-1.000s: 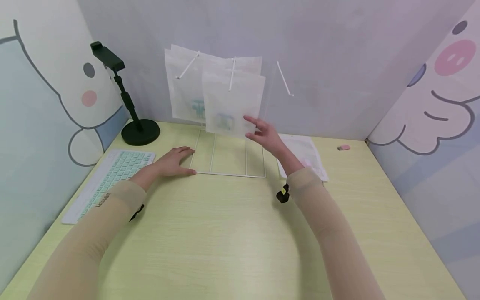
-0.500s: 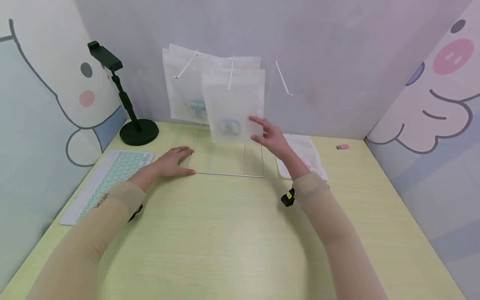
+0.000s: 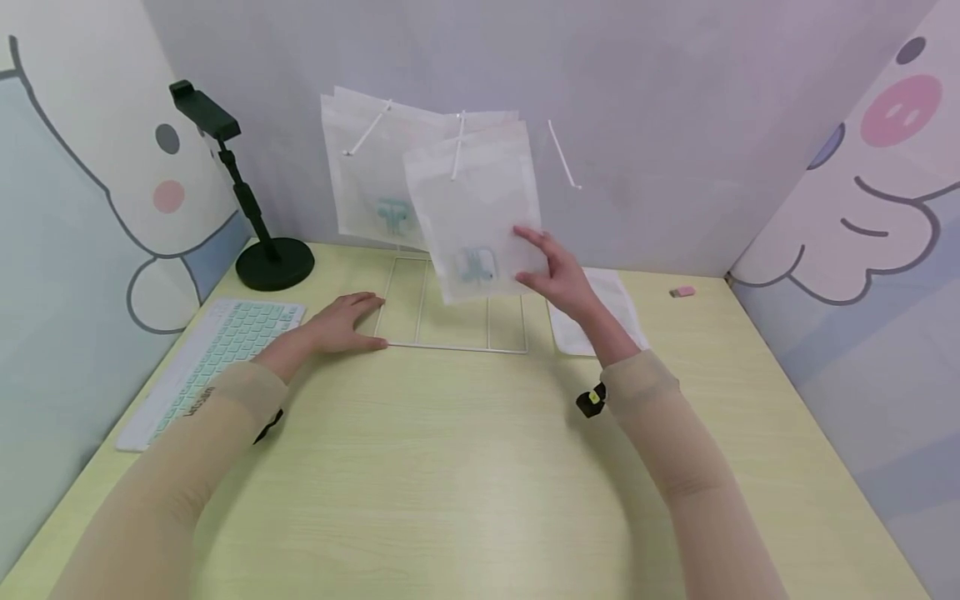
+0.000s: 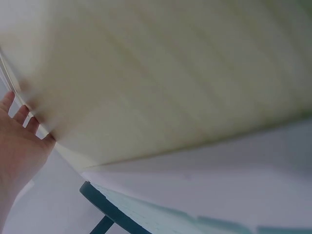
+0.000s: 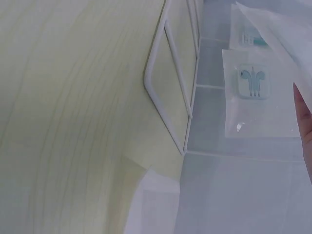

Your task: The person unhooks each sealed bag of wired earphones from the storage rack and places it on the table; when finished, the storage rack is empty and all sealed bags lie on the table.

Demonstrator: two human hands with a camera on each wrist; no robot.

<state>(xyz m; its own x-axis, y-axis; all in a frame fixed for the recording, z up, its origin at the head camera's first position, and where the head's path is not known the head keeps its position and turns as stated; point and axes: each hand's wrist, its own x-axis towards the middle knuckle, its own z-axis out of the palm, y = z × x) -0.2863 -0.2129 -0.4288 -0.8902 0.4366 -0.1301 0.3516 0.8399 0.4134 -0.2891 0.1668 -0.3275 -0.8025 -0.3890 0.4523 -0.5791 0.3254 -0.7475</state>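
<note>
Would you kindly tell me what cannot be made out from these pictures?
Front packet: head view, contents blurred.
Keyboard: head view, partly hidden by the left sleeve.
Flat white item: head view, partly hidden by the right arm.
Right hand: right wrist view, mostly cut off by the right edge.

We see a white translucent packet (image 3: 483, 208), tilted, a blurred bluish item (image 3: 477, 265) showing near its bottom — its right edge gripped by the right hand (image 3: 557, 271). We also see the white wire rack (image 3: 450, 347), its barred rectangular base flat on the tabletop (image 3: 450, 467).
</note>
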